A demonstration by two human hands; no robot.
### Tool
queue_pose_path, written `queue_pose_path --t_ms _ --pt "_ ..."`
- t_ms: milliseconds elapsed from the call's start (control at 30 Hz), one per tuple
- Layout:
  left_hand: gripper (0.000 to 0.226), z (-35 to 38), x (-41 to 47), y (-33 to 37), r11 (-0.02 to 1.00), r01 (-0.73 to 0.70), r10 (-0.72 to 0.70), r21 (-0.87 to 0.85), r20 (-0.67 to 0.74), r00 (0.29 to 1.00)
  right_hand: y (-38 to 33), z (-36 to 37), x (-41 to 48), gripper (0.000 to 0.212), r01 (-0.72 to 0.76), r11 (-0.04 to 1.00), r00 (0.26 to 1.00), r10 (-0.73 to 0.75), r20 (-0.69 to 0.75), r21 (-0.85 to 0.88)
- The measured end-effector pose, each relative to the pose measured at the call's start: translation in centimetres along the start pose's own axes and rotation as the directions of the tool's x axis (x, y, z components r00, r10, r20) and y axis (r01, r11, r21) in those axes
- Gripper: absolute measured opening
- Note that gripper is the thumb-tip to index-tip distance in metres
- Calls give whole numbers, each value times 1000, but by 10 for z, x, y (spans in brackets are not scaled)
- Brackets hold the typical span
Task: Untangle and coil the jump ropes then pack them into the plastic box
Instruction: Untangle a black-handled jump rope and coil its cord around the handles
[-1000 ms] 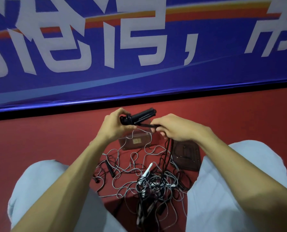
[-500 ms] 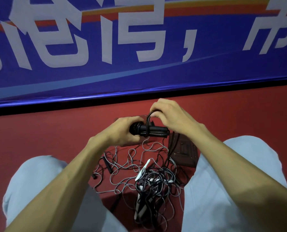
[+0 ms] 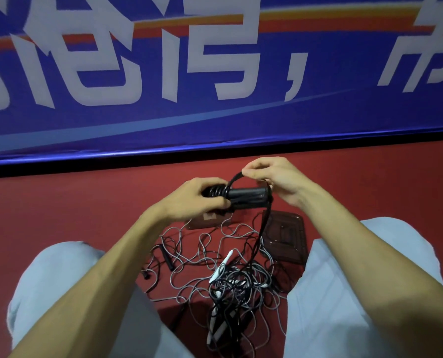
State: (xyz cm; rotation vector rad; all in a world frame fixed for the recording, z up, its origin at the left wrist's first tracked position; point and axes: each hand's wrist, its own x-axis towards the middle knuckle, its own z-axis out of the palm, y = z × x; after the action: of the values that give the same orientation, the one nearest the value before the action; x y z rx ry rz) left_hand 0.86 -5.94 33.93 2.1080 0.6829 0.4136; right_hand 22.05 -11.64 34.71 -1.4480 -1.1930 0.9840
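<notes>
Above the tangle [image 3: 235, 285], handles [image 3: 248, 196] are clasped by the left grip [image 3: 192, 200], cord [image 3: 263, 228] pinched by the right grip [image 3: 274, 179]; mid-coiling, another wrap seems needed.

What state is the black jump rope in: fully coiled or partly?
Partly: the black rope has a few turns round the handles in the left hand; the right hand pinches a loop; the rest hangs down.

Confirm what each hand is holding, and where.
Left hand grips the black handles at their rope-wrapped end; right hand pinches the black rope looped above them.
</notes>
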Motion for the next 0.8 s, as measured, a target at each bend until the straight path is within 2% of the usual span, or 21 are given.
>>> queue_pose_path --t_ms 33,100,167,300,433,567,633,700,800 --pt "18 -2 0 1 997 0 -2 -73 -24 1000 -1 0 0 2 -24 997 1000 23 14 79" --pt "20 -4 0 4 973 1 -19 -230 -77 997 -3 3 1 16 -44 979 999 41 20 197" --pt "22 -6 1 3 936 15 -67 -352 -136 988 -4 7 -1 21 -48 979 998 39 46 201" --pt "17 -7 4 5 873 6 -136 -487 -233 963 -9 8 -5 8 -87 982 982 57 182 166" --pt "40 -3 6 7 816 18 -193 -578 -242 951 -9 14 -8 11 -68 998 953 63 295 8" --pt "31 0 7 8 813 28 -216 -582 -257 942 -6 16 -8 6 -56 991 934 96 345 -123" --pt "25 1 8 7 797 20 -232 -603 -276 933 -4 16 -8 8 -104 983 923 152 355 -151" --pt "22 0 10 4 788 13 -262 -616 -316 912 0 15 -7 12 -118 949 923 214 320 -292" --pt "26 -2 11 -3 792 11 -300 -611 -372 878 7 12 -4 14 -56 858 934 226 277 -511"
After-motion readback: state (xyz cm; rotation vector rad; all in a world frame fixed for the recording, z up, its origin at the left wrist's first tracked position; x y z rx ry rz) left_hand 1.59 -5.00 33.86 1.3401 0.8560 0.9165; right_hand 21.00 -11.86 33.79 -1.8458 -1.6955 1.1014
